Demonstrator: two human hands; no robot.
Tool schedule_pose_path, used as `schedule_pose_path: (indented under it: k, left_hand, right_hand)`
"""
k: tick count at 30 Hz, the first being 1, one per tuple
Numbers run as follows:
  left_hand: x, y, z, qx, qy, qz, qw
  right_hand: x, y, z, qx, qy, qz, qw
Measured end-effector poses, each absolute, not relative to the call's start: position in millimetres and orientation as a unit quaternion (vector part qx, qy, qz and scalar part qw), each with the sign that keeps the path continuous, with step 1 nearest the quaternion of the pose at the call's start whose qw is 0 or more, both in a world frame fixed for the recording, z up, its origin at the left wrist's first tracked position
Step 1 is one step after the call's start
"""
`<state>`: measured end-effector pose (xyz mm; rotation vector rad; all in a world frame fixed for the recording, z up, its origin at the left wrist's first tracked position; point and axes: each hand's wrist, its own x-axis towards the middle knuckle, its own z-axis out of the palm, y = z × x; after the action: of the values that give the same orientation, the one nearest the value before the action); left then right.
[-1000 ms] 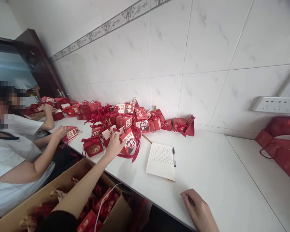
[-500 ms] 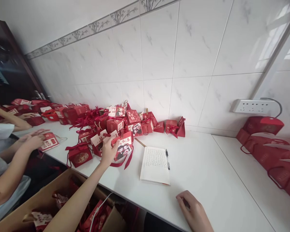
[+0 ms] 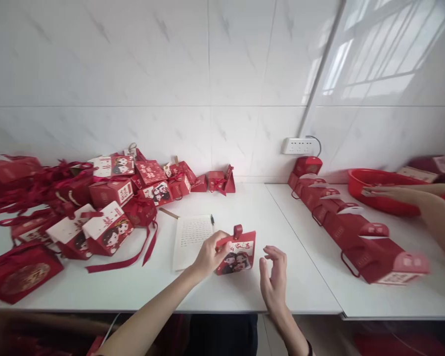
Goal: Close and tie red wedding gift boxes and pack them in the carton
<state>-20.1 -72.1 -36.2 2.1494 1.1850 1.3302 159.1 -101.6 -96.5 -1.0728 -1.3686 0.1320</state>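
Left hand [image 3: 207, 255] holding red box [image 3: 237, 253], right hand [image 3: 273, 277] open

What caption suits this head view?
Left hand holds red gift box at white table, right hand open beside it.

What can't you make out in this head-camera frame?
All in the head view:
- Writing on the sheet: too small to read.
- Left edge of the red box: covered by the left hand; contents unseen.
- Another person's arm: blurred, cut off by the right edge.
- Label on the nearest box of the right row: motion-blurred.
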Motion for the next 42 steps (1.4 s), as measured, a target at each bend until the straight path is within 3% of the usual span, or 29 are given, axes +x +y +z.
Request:
schedule_pose_path:
  k: [11,17,22,31,36,42]
  left_hand:
    - [-11,-64,-31,0.745,0.394,0.434,0.318]
    - [6,-54,-26,0.658,0.398,0.561,0.308]
    - [12,-42,-33,0.659,0.39,0.597,0.238]
    - [-1,1,-43,0.727,0.309,0.613,-0.025]
    - [-1,0,-45,0.725,0.308,0.615,-0.029]
    - [-1,-10,-44,0.738,0.284,0.61,0.048]
  right_hand:
    - [157,-59,-48,-0.358,-0.741,0.074,0.564]
    - [143,-56,-55,-0.375,-0.726,0.042,0.575]
    - [136,-49,-63,-0.384,-0.709,0.0,0.591]
    - [129,-5,-65,-0.343,-0.725,-0.048,0.595]
    - [134,-5,-65,-0.336,-0.735,-0.052,0.587]
    - [143,-5,-61,-0.294,-0.748,-0.103,0.587]
